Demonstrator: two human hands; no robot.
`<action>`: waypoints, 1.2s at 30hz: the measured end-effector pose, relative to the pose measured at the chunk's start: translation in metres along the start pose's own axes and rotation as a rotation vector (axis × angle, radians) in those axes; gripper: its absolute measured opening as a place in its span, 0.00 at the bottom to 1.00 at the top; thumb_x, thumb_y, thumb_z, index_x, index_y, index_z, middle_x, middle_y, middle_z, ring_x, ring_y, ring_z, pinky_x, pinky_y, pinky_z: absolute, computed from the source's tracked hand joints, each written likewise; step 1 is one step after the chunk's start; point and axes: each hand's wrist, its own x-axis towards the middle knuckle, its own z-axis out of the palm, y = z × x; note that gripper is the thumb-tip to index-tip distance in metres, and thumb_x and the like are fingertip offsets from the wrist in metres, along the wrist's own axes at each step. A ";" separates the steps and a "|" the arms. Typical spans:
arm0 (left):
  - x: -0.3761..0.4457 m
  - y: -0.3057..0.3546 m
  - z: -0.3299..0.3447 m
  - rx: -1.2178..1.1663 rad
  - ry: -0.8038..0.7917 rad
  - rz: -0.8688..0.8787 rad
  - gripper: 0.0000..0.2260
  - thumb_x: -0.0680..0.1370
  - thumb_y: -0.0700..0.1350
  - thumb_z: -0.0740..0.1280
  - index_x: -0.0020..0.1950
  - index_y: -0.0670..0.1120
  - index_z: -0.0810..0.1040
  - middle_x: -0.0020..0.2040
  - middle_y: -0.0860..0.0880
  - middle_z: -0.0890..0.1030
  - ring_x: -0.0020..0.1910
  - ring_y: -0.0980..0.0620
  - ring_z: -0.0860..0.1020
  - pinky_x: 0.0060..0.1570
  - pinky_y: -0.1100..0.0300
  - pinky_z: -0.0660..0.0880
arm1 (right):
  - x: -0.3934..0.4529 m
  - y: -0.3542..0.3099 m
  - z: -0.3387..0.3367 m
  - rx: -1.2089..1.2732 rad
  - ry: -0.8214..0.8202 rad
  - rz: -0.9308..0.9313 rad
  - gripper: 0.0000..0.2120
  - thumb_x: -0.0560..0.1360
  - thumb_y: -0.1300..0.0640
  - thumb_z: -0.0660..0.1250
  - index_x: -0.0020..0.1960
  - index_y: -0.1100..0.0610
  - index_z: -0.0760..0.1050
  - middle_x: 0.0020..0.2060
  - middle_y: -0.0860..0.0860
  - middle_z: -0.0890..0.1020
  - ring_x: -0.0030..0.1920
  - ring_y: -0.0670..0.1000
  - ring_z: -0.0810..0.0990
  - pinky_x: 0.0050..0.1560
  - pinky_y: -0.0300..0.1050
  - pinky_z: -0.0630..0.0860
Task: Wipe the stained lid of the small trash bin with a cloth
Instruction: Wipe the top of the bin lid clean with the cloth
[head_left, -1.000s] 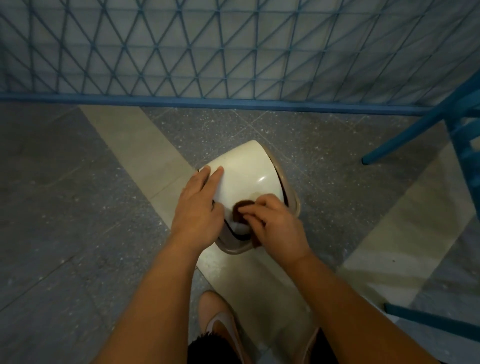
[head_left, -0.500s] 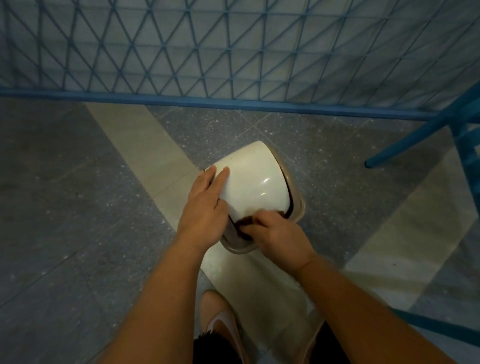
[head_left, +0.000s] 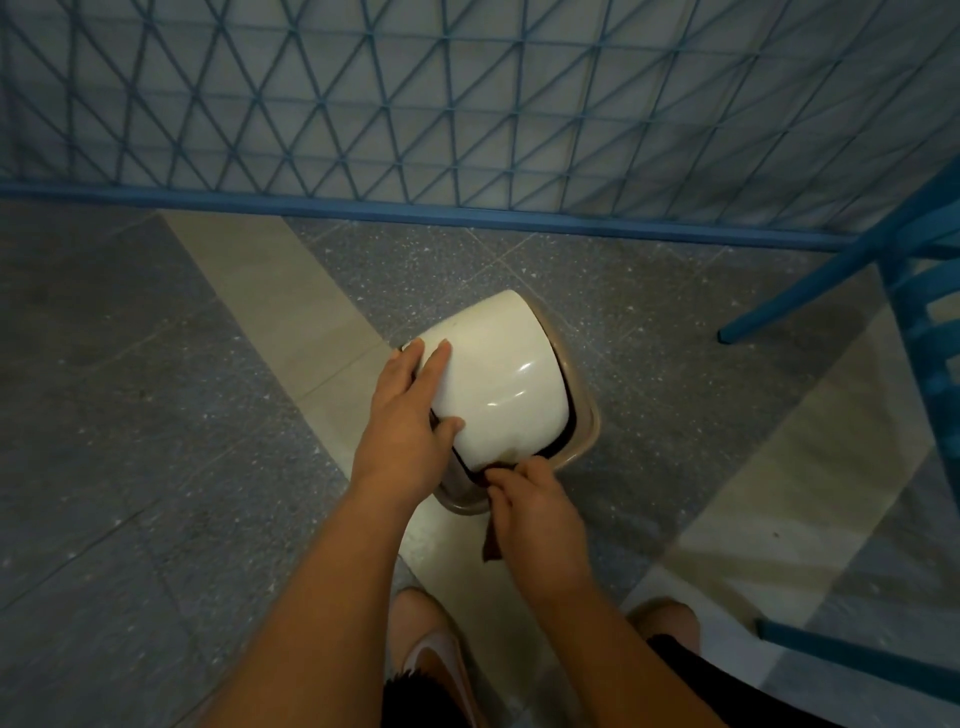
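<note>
A small beige trash bin stands on the floor in front of me, capped by a glossy cream domed lid. My left hand lies on the lid's left side, fingers straight along the top and thumb hooked under its near edge. My right hand grips a dark brown cloth at the lid's near lower edge; a strip of cloth hangs below the hand. Most of the cloth is hidden by my fingers.
A blue metal mesh fence runs across the back with a low blue rail. Blue chair legs stand to the right. My feet are just behind the bin on the grey and cream floor.
My right hand has slid with the cloth from the lid's front face down to its near lower edge. The left hand stays on the lid.
</note>
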 end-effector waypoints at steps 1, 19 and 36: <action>0.000 0.000 0.000 0.001 -0.003 0.008 0.34 0.76 0.42 0.69 0.77 0.55 0.56 0.78 0.52 0.52 0.77 0.53 0.48 0.74 0.59 0.50 | -0.003 0.000 0.002 0.013 0.004 -0.015 0.13 0.76 0.56 0.61 0.56 0.58 0.80 0.49 0.54 0.77 0.45 0.54 0.79 0.40 0.43 0.77; 0.007 -0.009 -0.003 -0.147 -0.013 0.028 0.24 0.81 0.35 0.54 0.75 0.52 0.64 0.78 0.50 0.57 0.77 0.51 0.53 0.76 0.53 0.52 | 0.011 -0.014 -0.012 0.103 -0.090 0.330 0.10 0.77 0.54 0.61 0.53 0.49 0.81 0.50 0.50 0.80 0.46 0.47 0.79 0.48 0.40 0.75; 0.008 -0.008 -0.003 -0.201 0.000 0.008 0.30 0.76 0.28 0.53 0.74 0.50 0.65 0.77 0.49 0.56 0.77 0.50 0.52 0.76 0.51 0.52 | 0.016 -0.031 -0.014 0.267 0.128 0.125 0.03 0.74 0.57 0.69 0.47 0.52 0.80 0.43 0.47 0.80 0.45 0.42 0.77 0.49 0.35 0.74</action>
